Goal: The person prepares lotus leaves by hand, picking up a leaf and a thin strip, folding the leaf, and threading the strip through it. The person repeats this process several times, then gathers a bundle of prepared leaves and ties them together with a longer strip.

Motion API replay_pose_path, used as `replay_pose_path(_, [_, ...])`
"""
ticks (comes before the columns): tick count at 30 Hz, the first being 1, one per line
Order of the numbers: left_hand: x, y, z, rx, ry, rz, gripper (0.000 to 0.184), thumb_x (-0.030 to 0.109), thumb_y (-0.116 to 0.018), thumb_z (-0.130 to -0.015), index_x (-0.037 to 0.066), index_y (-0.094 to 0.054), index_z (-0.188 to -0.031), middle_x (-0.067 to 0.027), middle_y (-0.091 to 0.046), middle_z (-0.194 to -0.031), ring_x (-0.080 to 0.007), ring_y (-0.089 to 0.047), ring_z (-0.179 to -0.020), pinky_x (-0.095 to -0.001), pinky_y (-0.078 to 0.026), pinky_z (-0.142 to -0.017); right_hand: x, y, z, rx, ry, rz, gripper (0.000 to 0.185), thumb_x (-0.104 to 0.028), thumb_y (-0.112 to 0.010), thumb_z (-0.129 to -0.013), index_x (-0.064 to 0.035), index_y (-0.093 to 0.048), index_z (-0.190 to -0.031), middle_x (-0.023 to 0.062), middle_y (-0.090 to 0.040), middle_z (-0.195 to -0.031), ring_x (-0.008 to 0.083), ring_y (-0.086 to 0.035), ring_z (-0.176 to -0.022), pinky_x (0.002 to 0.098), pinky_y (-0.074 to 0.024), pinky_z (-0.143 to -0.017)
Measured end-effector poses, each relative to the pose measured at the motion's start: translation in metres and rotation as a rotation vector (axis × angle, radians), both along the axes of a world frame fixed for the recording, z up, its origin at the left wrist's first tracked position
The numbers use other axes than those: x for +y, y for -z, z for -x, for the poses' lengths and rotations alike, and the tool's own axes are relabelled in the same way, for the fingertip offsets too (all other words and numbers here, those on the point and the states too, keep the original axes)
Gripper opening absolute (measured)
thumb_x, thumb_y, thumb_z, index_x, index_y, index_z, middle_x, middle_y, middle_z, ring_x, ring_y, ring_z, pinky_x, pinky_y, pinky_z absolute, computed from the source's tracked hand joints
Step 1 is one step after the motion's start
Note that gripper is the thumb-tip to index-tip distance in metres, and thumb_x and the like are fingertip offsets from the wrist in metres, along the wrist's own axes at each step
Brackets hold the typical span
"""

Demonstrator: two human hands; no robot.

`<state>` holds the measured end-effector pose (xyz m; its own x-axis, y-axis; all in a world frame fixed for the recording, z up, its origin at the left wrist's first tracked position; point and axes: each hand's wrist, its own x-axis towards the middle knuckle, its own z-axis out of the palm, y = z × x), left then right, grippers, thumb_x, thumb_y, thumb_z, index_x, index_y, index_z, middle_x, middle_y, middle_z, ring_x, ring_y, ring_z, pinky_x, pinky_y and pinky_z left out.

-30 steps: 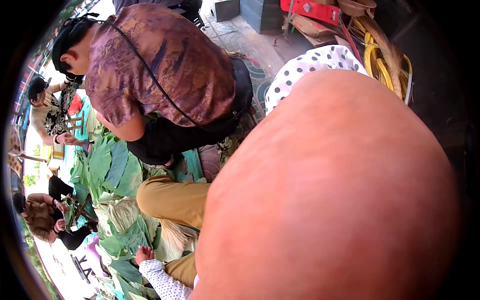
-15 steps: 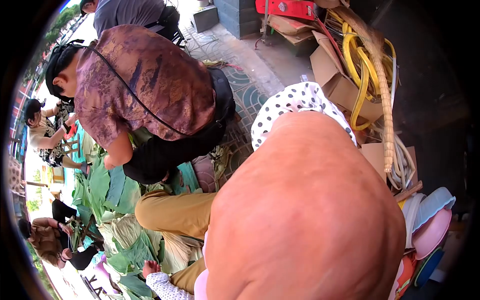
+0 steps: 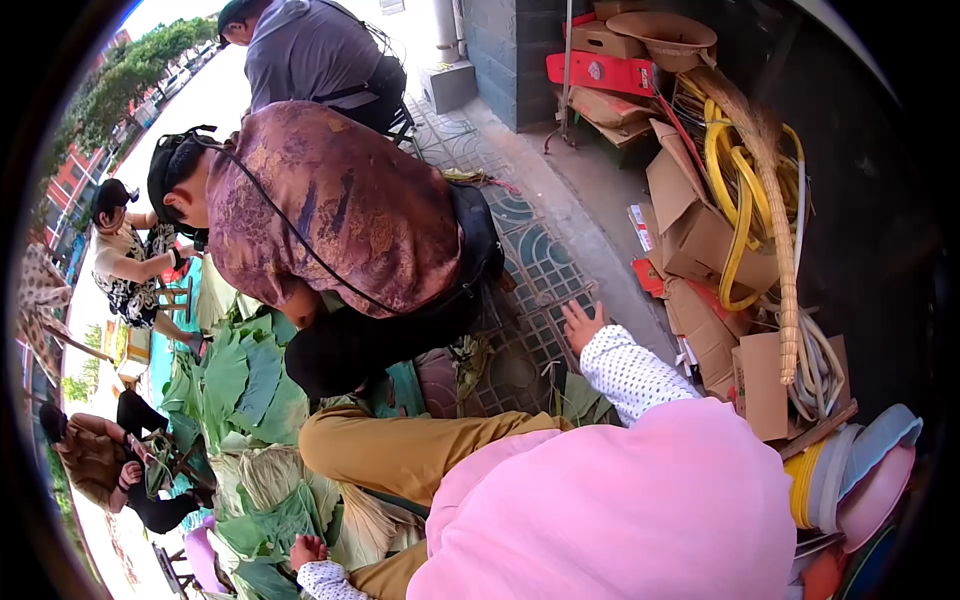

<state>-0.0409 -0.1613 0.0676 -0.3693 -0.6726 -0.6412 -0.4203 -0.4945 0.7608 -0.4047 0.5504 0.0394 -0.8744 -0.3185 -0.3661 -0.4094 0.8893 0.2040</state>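
Observation:
My right hand is raised above the patterned paving, fingers spread and holding nothing. A white polka-dot sleeve covers that arm. Lower left, my left hand is beside my olive trouser leg, fingers curled together; nothing shows in them. It is nearest to pale dried leaves and green leaves. More large green leaves are piled further off. My pink top fills the lower middle.
A person in a brown patterned shirt bends over the leaves close by. Another in grey sits behind. Two more people are at the far left. Cardboard boxes, a yellow hose, a broom and basins line the right side.
My right hand and forearm, large in front of the camera before, have moved away and down, uncovering the pink top. The view has shifted. My left hand stays near the leaves.

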Motion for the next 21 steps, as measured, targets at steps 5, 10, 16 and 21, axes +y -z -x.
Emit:
replay_pose_path(5, [0.024, -0.018, 0.000, -0.037, -0.076, 0.079, 0.023, 0.033, -0.058, -0.091, 0.014, -0.054, -0.079, 0.0011, -0.058, -0.070, -0.0161, -0.059, -0.063, -0.0296, -0.045, -0.051, -0.035, 0.061, -0.071, -0.690, -0.098, 0.184, 0.048, -0.025, -0.061, -0.080, -0.0117, -0.058, -0.126, 0.0184, -0.063, -0.117, 0.0359, -0.060, -0.110, 0.0430, -0.0483, -0.093])
replay_pose_path(10, [0.034, -0.029, 0.004, -0.118, -0.113, 0.136, 0.021, 0.034, -0.059, -0.091, 0.014, -0.057, -0.085, 0.0001, -0.062, -0.075, -0.0169, -0.061, -0.067, -0.0315, -0.047, -0.053, -0.071, 0.012, -0.046, -0.696, -0.087, 0.226, 0.033, -0.022, -0.059, -0.080, -0.0089, -0.066, -0.110, 0.0180, -0.066, -0.109, 0.0348, -0.063, -0.103, 0.0456, -0.0501, -0.086])
replay_pose_path(16, [0.045, -0.038, 0.006, -0.044, -0.185, 0.135, 0.021, 0.033, -0.059, -0.092, 0.013, -0.056, -0.084, -0.0002, -0.061, -0.074, -0.0164, -0.060, -0.064, -0.0298, -0.046, -0.049, -0.109, 0.001, -0.022, -0.623, -0.082, 0.377, 0.033, -0.034, -0.054, -0.089, -0.0057, -0.065, -0.103, 0.0197, -0.066, -0.103, 0.0398, -0.061, -0.101, 0.0490, -0.0466, -0.088])
replay_pose_path(21, [0.049, -0.041, 0.002, 0.020, -0.169, 0.195, 0.023, 0.034, -0.060, -0.092, 0.013, -0.055, -0.083, 0.0010, -0.059, -0.072, -0.0148, -0.060, -0.063, -0.0275, -0.046, -0.049, -0.136, -0.029, -0.022, -0.602, -0.047, 0.452, 0.039, -0.036, -0.047, -0.090, -0.0046, -0.066, -0.103, 0.0204, -0.066, -0.105, 0.0395, -0.060, -0.102, 0.0485, -0.0461, -0.091])
